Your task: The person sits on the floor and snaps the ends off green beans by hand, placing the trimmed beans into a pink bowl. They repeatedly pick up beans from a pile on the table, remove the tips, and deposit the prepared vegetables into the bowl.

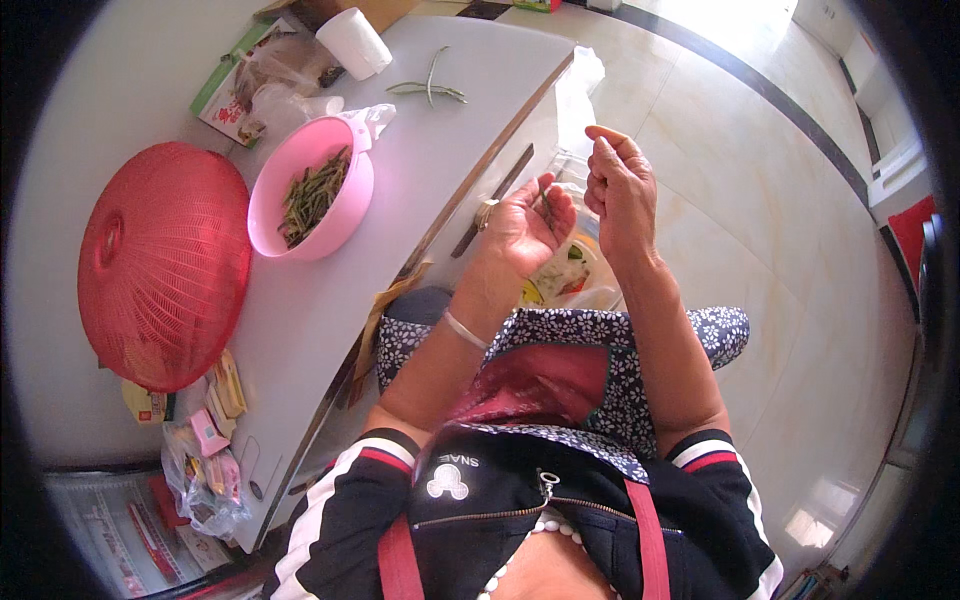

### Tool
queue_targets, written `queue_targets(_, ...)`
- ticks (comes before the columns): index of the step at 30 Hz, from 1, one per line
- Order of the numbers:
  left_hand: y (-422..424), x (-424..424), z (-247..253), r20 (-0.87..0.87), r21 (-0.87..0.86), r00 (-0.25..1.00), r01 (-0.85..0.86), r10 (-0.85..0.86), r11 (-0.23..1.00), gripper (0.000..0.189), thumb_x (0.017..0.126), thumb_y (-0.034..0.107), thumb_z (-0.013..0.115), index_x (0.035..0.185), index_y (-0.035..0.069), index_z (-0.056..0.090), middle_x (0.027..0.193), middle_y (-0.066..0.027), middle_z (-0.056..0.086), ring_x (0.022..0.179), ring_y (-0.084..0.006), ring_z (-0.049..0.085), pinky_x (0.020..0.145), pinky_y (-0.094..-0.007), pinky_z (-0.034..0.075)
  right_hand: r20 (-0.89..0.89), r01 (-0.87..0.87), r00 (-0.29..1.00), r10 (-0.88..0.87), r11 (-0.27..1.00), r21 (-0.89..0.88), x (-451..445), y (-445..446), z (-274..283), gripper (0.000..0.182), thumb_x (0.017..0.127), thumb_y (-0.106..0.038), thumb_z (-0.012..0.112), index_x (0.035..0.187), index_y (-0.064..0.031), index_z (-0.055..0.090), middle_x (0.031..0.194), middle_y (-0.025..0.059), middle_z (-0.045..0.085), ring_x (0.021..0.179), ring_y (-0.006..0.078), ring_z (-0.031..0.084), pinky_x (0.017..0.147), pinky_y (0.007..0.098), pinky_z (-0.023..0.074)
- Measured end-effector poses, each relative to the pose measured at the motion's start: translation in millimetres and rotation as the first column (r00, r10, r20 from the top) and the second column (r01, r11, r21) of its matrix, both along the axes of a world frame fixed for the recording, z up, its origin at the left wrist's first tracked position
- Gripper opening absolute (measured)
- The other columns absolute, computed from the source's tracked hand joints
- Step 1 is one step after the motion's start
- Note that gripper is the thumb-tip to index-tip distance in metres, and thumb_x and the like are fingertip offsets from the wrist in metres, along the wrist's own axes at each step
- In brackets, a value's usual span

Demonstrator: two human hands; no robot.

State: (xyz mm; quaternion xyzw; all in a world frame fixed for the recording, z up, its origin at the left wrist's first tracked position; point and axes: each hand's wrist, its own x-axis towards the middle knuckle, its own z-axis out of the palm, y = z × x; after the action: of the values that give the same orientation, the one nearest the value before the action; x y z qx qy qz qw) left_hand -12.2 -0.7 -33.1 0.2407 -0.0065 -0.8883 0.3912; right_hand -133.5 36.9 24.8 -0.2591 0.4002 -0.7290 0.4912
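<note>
My left hand (529, 229) is turned palm up, its fingers curled around a piece of green bean (546, 207). To its right and slightly higher, my right hand (621, 184) has its fingers folded and the thumb against the index finger. Whether something thin sits in that pinch cannot be made out. Below both hands is a bin with a clear bag (577, 277), holding food scraps. On the table at left, a pink plastic basin (356, 199) contains many snapped bean pieces (315, 199). Several whole long beans (430, 90) lie crossed near the table's far end.
A red mesh food cover (169, 262) rests on the white table (300, 315). Behind the basin are a paper roll (354, 43), plastic bags (281, 71) and a printed box (229, 112). Packets in a clear bag (206, 480) lie at the near end. Tiled floor (757, 225) spreads rightward.
</note>
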Motion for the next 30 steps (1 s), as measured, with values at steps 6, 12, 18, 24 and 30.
queue_targets(6,15,-8,16,-0.048,-0.283,0.993,0.087,-0.105,0.955,0.034,0.097,0.030,0.032,0.120,0.007,0.042,0.108,-0.0111,0.053,0.095,-0.0225,0.056,0.086,-0.0365,0.049,-0.559,-0.024,0.828,0.043,0.999,0.042,33,4,-16,0.018,0.092,-0.014,0.047,0.098,-0.0041,0.061,0.073,-0.0022,0.054,0.063,0.0051,0.048,0.055,0.0177,0.0384)
queue_targets(12,32,-6,29,-0.045,-0.115,0.995,-0.093,0.088,0.989,0.029,0.096,0.026,0.039,0.116,0.007,0.046,0.100,-0.0082,0.054,0.083,-0.0169,0.057,0.074,-0.0310,0.051,-0.751,-0.076,0.632,-0.192,0.949,-0.306,44,5,-19,0.014,0.088,-0.007,0.051,0.094,-0.0014,0.062,0.091,0.0081,0.061,0.085,0.0161,0.056,0.074,0.0256,0.0440)
queue_targets(18,-4,58,43,0.121,-0.327,0.971,-0.159,0.208,0.932,0.018,0.089,0.017,0.055,0.105,0.007,0.055,0.075,0.0006,0.050,0.055,-0.0029,0.040,0.045,-0.0157,0.037,-0.737,0.088,0.641,-0.214,0.975,-0.206,27,11,-1,0.011,0.085,-0.010,0.055,0.091,-0.0032,0.063,0.086,0.0103,0.061,0.079,0.0217,0.058,0.070,0.0308,0.0461)
queue_targets(24,-50,158,135,0.403,-0.915,0.164,0.043,0.901,0.401,0.017,0.091,0.012,0.050,0.098,0.003,0.063,0.074,0.0025,0.054,0.062,-0.0041,0.045,0.055,-0.0173,0.040,-0.678,-0.015,0.735,0.005,1.000,-0.009,29,11,-3,0.014,0.086,-0.014,0.057,0.092,-0.0027,0.063,0.085,0.0096,0.061,0.073,0.0183,0.060,0.065,0.0295,0.0479)
queue_targets(30,-85,168,131,-0.058,-0.599,-0.290,0.776,0.955,0.199,0.027,0.080,0.014,0.060,0.103,-0.001,0.061,0.101,-0.0189,0.062,0.096,-0.0312,0.058,0.087,-0.0365,0.044,-0.743,-0.038,0.669,-0.005,0.998,-0.042,30,14,1,0.014,0.084,-0.013,0.057,0.091,-0.0024,0.063,0.084,0.0114,0.062,0.072,0.0207,0.061,0.065,0.0303,0.0491)
